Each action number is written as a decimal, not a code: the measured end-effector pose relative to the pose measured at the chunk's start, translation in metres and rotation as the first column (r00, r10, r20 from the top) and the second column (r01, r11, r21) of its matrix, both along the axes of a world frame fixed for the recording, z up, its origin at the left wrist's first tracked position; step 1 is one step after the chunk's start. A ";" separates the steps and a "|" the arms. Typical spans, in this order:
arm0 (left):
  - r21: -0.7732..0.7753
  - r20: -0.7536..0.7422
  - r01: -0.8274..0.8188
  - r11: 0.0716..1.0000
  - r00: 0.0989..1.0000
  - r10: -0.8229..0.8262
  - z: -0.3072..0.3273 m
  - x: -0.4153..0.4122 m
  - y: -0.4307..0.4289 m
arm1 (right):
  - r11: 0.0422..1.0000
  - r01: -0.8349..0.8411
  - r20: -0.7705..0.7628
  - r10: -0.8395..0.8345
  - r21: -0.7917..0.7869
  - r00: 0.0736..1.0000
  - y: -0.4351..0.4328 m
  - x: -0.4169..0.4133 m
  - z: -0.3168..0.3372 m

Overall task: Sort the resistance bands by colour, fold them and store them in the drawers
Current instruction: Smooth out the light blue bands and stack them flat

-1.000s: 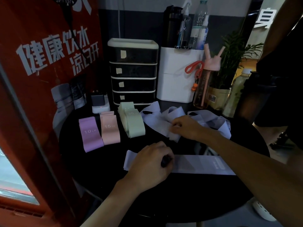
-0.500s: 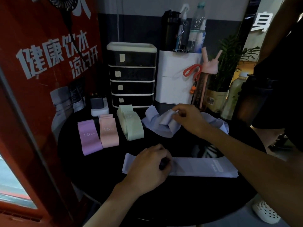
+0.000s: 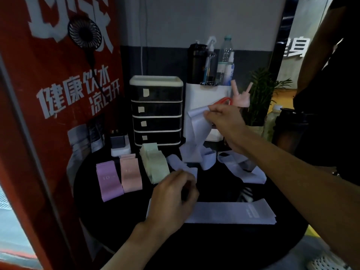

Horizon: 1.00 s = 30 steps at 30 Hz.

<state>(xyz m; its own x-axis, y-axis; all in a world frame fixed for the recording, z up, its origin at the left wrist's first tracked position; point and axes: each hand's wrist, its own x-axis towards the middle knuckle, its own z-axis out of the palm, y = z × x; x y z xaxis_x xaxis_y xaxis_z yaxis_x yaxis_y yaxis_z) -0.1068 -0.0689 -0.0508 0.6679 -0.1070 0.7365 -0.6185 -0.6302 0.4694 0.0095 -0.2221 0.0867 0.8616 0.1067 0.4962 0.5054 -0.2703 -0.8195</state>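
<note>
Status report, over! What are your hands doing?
Right hand pinches a pale band, lifted above the pile. Left hand over the flat band, grip unclear. Drawers shut.

The round black table (image 3: 214,248) carries resistance bands (image 3: 130,174) and a drawer unit (image 3: 156,112).

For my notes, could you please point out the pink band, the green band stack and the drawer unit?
pink band (image 3: 130,174): head view, its middle.
green band stack (image 3: 155,165): head view, top band's middle.
drawer unit (image 3: 156,110): head view, second drawer's front.
</note>
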 end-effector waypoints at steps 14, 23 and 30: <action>-0.319 -0.183 0.058 0.946 0.976 -0.122 0.154 0.047 0.006 | 0.968 -0.252 0.003 0.252 -0.012 0.968 0.000 -0.037 0.032; -0.497 -0.085 0.127 0.859 0.977 -0.194 0.163 0.041 -0.002 | 0.949 -0.008 0.391 0.138 -0.316 0.910 -0.005 -0.036 0.035; -0.484 -0.203 0.085 0.871 0.957 -0.206 0.152 0.052 -0.006 | 0.945 -0.096 0.274 0.186 -0.312 0.943 -0.005 -0.030 0.028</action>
<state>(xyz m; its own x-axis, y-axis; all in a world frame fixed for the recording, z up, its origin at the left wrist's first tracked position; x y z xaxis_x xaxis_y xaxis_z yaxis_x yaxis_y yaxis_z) -0.0551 -0.0753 0.1016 0.8338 0.0976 0.5434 -0.5161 -0.2118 0.8299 -0.0203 -0.2269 0.1143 0.6451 0.3943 0.6545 0.7629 -0.3809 -0.5225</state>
